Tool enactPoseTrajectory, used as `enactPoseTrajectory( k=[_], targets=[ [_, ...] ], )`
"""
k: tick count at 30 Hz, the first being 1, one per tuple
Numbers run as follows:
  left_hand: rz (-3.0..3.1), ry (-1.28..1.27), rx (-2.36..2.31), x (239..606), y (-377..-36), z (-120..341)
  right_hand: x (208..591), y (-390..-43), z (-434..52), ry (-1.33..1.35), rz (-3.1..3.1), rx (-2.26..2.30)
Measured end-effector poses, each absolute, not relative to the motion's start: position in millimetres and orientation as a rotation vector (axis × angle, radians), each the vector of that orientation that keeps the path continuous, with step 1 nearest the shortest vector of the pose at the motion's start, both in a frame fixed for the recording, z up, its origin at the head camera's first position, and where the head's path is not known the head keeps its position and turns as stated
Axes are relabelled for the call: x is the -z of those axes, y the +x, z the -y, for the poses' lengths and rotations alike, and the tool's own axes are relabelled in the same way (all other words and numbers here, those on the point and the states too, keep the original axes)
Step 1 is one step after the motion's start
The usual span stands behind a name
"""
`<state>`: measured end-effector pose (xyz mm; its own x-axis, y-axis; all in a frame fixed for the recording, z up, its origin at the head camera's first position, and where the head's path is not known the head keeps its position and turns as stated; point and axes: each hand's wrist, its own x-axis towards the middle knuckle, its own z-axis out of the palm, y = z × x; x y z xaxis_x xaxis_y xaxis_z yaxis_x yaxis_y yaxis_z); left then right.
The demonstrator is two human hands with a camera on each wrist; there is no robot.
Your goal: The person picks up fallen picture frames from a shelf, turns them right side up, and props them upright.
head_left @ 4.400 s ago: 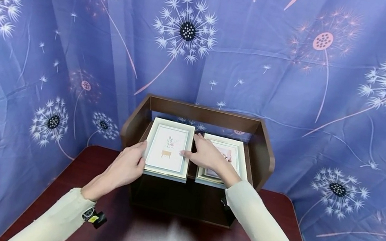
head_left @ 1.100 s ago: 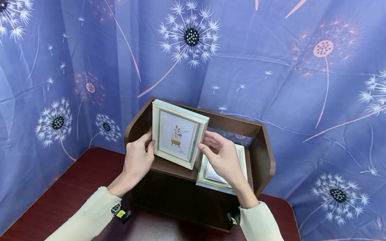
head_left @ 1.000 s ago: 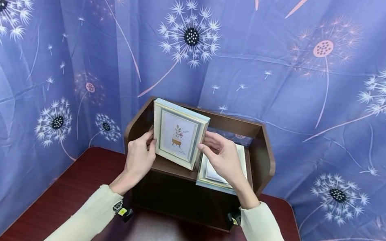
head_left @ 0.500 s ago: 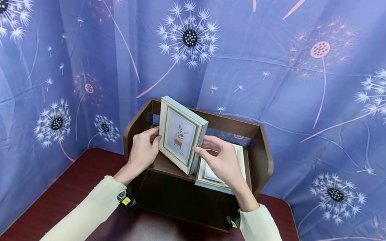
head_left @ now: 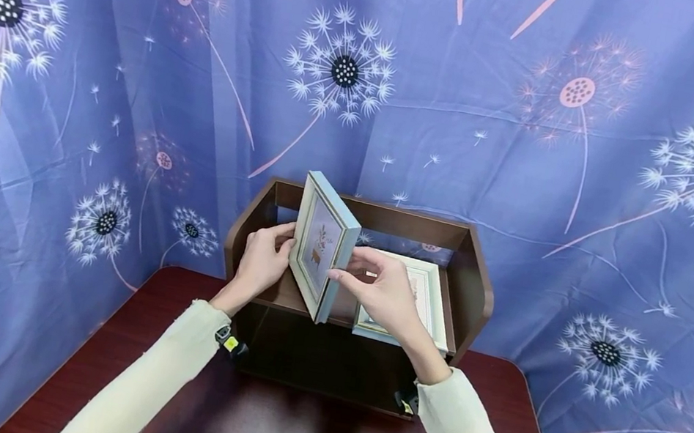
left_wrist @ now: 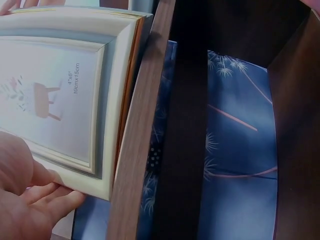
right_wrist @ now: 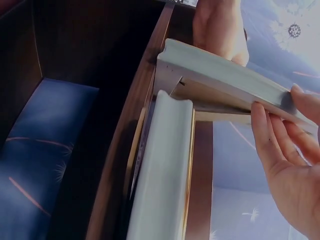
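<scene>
A white picture frame [head_left: 325, 243] with a potted-plant print stands upright over the left part of the brown shelf's upper board, turned at an angle to me. My left hand [head_left: 264, 258] pinches its left edge between thumb and fingers. On the near right edge my right hand [head_left: 382, 289] grips it, thumb in front and fingers behind. The left wrist view shows the left hand [left_wrist: 30, 200] at the frame's corner [left_wrist: 112, 165]. From the right wrist, the right hand [right_wrist: 292, 165] holds the frame's side [right_wrist: 225, 75]. A second picture frame [head_left: 443, 311] lies face up beside it.
The dark brown two-level shelf [head_left: 477, 286] has raised side walls and a back rail [head_left: 406, 221]. It stands on a reddish-brown table [head_left: 170, 339]. A blue dandelion-print curtain [head_left: 435, 110] hangs behind and at both sides.
The left picture frame, lying flat at first, has been taken up, tilted upright and turned so its right edge swings toward me. Both hands moved with it, the right one lately leftward.
</scene>
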<state>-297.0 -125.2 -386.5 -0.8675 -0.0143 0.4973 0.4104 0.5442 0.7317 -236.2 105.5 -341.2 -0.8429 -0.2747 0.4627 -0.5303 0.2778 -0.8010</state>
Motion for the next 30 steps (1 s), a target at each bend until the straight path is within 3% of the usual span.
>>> enactPoseTrajectory(
  k=[30],
  targets=[
    [2.432, -0.538, 1.507, 383.2, -333.5, 120.3, 344.4, -230.3, -81.5, 0.689, 2.210, -1.553]
  ],
)
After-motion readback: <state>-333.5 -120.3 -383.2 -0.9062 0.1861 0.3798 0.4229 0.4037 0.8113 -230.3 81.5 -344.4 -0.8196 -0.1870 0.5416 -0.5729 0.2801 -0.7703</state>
